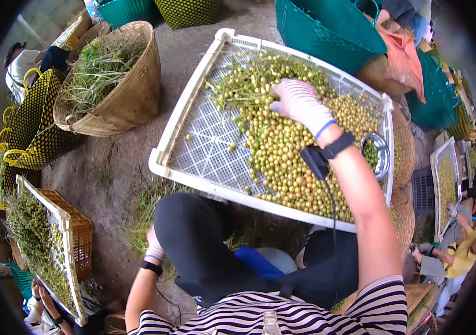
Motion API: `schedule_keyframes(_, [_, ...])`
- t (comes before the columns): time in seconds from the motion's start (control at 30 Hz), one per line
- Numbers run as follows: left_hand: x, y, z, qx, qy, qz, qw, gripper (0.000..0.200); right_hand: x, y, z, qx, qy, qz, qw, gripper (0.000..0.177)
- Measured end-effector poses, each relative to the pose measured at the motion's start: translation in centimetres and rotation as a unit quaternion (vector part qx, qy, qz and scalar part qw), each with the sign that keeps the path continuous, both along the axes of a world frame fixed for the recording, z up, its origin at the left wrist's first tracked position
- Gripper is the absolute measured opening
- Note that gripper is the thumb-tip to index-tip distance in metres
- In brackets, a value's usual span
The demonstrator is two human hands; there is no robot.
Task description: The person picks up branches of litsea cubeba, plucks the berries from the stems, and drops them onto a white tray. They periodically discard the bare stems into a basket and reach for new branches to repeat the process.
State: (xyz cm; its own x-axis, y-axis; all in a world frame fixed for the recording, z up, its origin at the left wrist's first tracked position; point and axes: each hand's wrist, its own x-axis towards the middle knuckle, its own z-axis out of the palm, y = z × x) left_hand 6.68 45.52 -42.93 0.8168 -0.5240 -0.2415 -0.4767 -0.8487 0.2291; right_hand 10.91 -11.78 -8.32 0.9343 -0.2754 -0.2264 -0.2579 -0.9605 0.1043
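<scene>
Fruit (282,146) seems mid-sorting, right hand (299,99) loosely open near stems (229,94) (left hand (153,244): cannot tell); next calls for gentle parting

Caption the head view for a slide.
A gloved right hand over small round fruits on a white mesh tray.

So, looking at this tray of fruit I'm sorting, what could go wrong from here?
The cable hanging from the right wrist trails over the fruit, so it might snag on the tray as the right hand moves.

The metal bowl sits close by the right forearm in this view; a bump could spill the green fruit inside.

Fruit lies close to the near rim, so a push that way might send some over.
</scene>
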Motion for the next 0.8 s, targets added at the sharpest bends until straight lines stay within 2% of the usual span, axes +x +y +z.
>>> schedule_keyframes(0.03, [-1.9, -1.3, 0.7, 0.137, -0.067, -0.095, 0.984, 0.036, 1.4, 0.2, -0.8, -0.021, -0.08, 0.048, 0.995, 0.064])
schedule_keyframes(0.13, [-4.9, -1.1, -0.2, 0.074, 0.055, -0.03, 0.995, 0.036, 5.5, -0.3, -3.8, 0.017, -0.013, 0.044, 0.999, 0.084])
schedule_keyframes(0.17, [-5.3, -1.0, 0.2, 0.057, 0.081, -0.015, 0.995, 0.036, 5.6, -0.2, -4.8, 0.024, 0.007, 0.043, 0.999, 0.081])
schedule_keyframes(0.23, [-5.0, -0.5, 0.9, 0.008, 0.12, 0.004, 0.993, 0.037, 6.4, -0.6, -6.4, -0.037, 0.045, 0.074, 0.996, 0.065])
schedule_keyframes(0.3, [-4.0, 0.1, 2.1, -0.049, 0.144, 0.012, 0.988, 0.037, 6.8, -1.0, -6.5, -0.005, 0.06, 0.075, 0.995, 0.046])
schedule_keyframes(0.33, [-2.5, -2.1, 7.1, 0.09, 0.159, -0.066, 0.981, 0.037, 6.0, -1.1, -5.6, 0.034, 0.032, 0.071, 0.996, 0.037])
schedule_keyframes(0.37, [-1.7, -3.7, 10.8, 0.094, 0.166, -0.063, 0.98, 0.037, 5.4, -1.6, -4.9, 0.056, 0.027, 0.089, 0.994, 0.038])
schedule_keyframes(0.43, [-0.7, -6.0, 14.8, 0.237, 0.174, -0.117, 0.949, 0.036, 4.0, -2.2, -2.6, 0.075, -0.02, 0.106, 0.991, 0.037])
schedule_keyframes(0.47, [-0.9, -5.6, 14.7, -0.01, 0.244, 0.018, 0.97, 0.034, 3.0, -2.3, -1.6, 0.093, -0.07, 0.107, 0.987, 0.035])
schedule_keyframes(0.5, [-1.0, -5.2, 14.7, -0.255, 0.291, 0.152, 0.91, 0.032, 1.9, -2.4, -0.9, 0.111, -0.122, 0.107, 0.981, 0.032])
schedule_keyframes(0.53, [-0.6, -6.8, 18.1, -0.043, 0.159, 0.002, 0.986, 0.034, 1.3, -2.7, -0.6, 0.102, -0.126, 0.112, 0.98, 0.037])
schedule_keyframes(0.57, [-0.2, -6.9, 18.5, -0.043, 0.161, 0.003, 0.986, 0.034, 0.9, -2.6, -0.8, 0.102, -0.124, 0.112, 0.981, 0.037])
schedule_keyframes(0.63, [0.1, -6.5, 19.2, -0.168, 0.256, 0.06, 0.95, 0.04, -0.4, -2.5, -2.6, 0.079, -0.068, 0.122, 0.987, 0.042])
schedule_keyframes(0.67, [-0.1, -8.0, 22.5, -0.183, 0.259, 0.087, 0.944, 0.04, -1.0, -2.8, -4.6, 0.021, -0.075, 0.125, 0.989, 0.043])
schedule_keyframes(0.7, [0.1, -7.8, 22.8, -0.173, 0.231, 0.072, 0.955, 0.037, -1.5, -2.1, -3.4, 0.021, -0.073, 0.123, 0.989, 0.043])
schedule_keyframes(0.77, [0.1, -8.0, 25.2, -0.185, 0.284, 0.139, 0.93, 0.036, -2.0, -0.5, -1.0, -0.002, -0.032, 0.091, 0.995, 0.048])
schedule_keyframes(0.8, [0.2, -8.3, 26.0, -0.258, 0.312, 0.176, 0.897, 0.035, -2.2, -0.1, -0.9, -0.023, -0.079, 0.136, 0.987, 0.04])
